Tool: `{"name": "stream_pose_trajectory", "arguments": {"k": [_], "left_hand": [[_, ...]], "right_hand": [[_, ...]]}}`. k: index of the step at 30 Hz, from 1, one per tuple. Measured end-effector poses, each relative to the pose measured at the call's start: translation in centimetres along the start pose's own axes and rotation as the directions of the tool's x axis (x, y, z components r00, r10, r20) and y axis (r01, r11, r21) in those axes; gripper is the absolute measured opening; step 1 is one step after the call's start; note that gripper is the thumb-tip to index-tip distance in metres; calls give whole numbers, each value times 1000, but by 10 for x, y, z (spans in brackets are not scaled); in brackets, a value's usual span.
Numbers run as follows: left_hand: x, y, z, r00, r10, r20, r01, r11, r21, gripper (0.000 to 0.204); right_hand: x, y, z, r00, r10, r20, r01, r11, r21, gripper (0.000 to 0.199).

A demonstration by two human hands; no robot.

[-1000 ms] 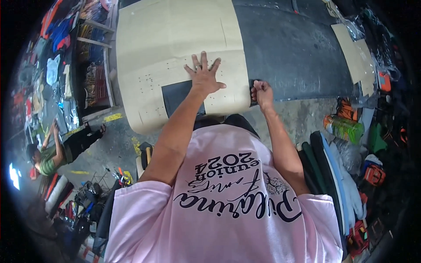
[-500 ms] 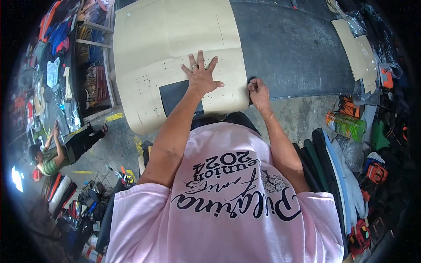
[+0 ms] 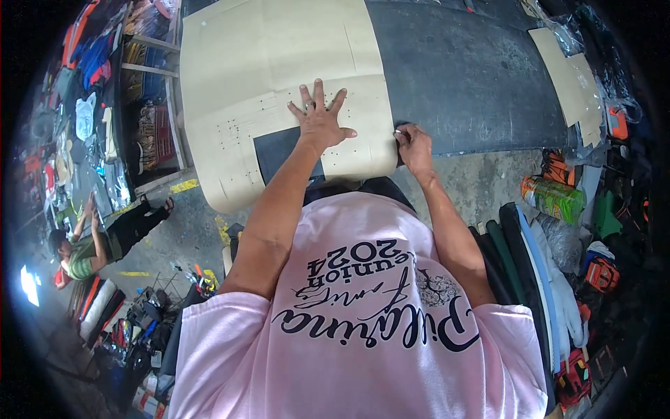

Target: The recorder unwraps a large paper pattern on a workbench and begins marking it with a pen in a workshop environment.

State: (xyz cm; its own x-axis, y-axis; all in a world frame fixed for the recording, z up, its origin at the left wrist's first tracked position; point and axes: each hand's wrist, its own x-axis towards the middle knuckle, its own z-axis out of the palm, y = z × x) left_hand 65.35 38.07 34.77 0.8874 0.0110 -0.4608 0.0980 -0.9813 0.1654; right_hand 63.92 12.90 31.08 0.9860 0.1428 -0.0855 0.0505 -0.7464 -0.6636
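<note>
My left hand lies flat on a large tan sheet of paper or card, its fingers spread. The sheet has small dark holes, a few slits and a rectangular cutout through which a dark surface shows; my left forearm crosses that cutout. Just past the sheet's right edge, my right hand is closed in a pinch. A small pale bit shows at its fingertips, but what it holds is too small to make out. Under the sheet is a dark, scuffed tabletop, and the sheet's near edge hangs over its front.
Tan cardboard pieces lie at the table's right end. Rolls of material stand close by my right side, near a green and orange bag. Off to the left, another person is by crowded goods. A wooden-framed rack adjoins the table's left.
My right hand has shifted very slightly right, still by the sheet's edge. My left hand has stayed in place on the sheet.
</note>
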Motion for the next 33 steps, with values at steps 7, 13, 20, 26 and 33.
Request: {"name": "stream_pose_trajectory", "arguments": {"k": [7,13,20,26,33], "left_hand": [[1,1,1,1000,3,-5,-3,1000,7,106],[0,3,3,1000,14,-11,-14,1000,-1,107],[0,0,3,1000,5,-17,-5,1000,-21,106],[-1,-1,0,1000,12,-29,-13,1000,-17,102],[-19,-72,9,865,0,-502,-155,951,-266,82]], "right_hand": [[0,8,9,997,-81,18,83,991,-108,16],[-3,16,10,987,-158,32,161,975,-152,12],[-25,7,-5,986,-168,9,168,980,-107,9],[-76,20,-10,867,485,110,-460,699,547,8],[-82,37,7,741,518,426,-570,150,808,8]]}}
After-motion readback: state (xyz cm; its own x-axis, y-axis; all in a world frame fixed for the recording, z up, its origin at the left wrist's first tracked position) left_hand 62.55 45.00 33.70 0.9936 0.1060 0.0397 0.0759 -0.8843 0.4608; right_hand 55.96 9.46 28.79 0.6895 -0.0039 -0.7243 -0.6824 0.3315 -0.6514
